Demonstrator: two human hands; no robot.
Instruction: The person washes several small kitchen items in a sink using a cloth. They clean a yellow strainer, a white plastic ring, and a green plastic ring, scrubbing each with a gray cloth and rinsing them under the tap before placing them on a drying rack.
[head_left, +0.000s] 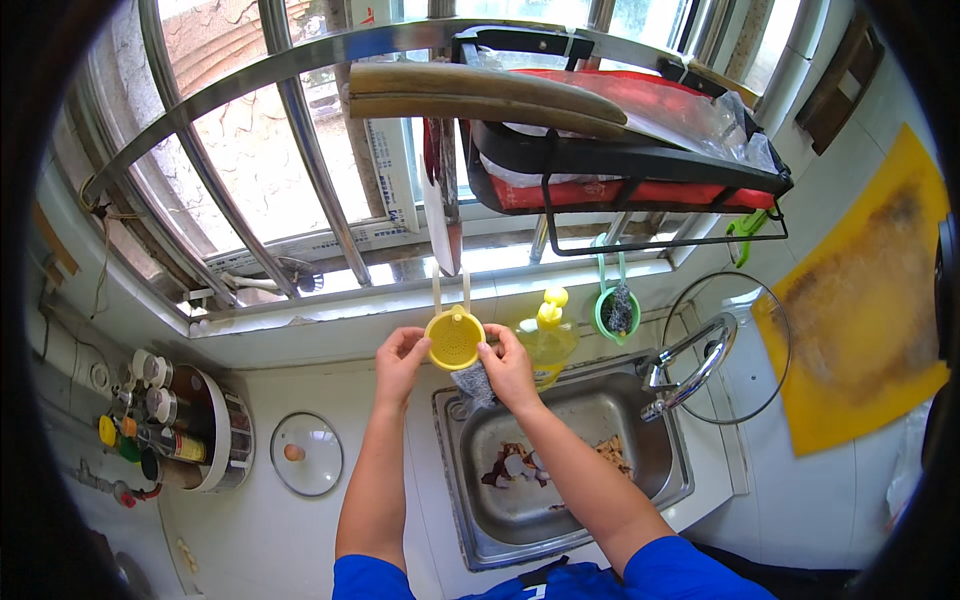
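Note:
Both hands hold a small yellow plastic drain basket (455, 340) by its sides; its long pale straps run up towards the window sill. My left hand (400, 362) grips the left rim between thumb and fingers, and my right hand (510, 365) grips the right rim. A grey scouring cloth (474, 385) shows just below the basket, beside my right hand. Right of that hand stands a yellow dish soap bottle (550, 341) with a pump top. Under my right forearm, the steel sink (517, 525) contains food scraps (517, 463).
A green basket (616, 313) with a scourer hangs near the faucet (694, 367). Glass lids (306, 454) lie on the counter and stand by the wall. Knives (439, 217) and a black rack (630, 169) hang overhead. A round condiment holder (225, 442) stands left; a yellow mat (862, 300) is at right.

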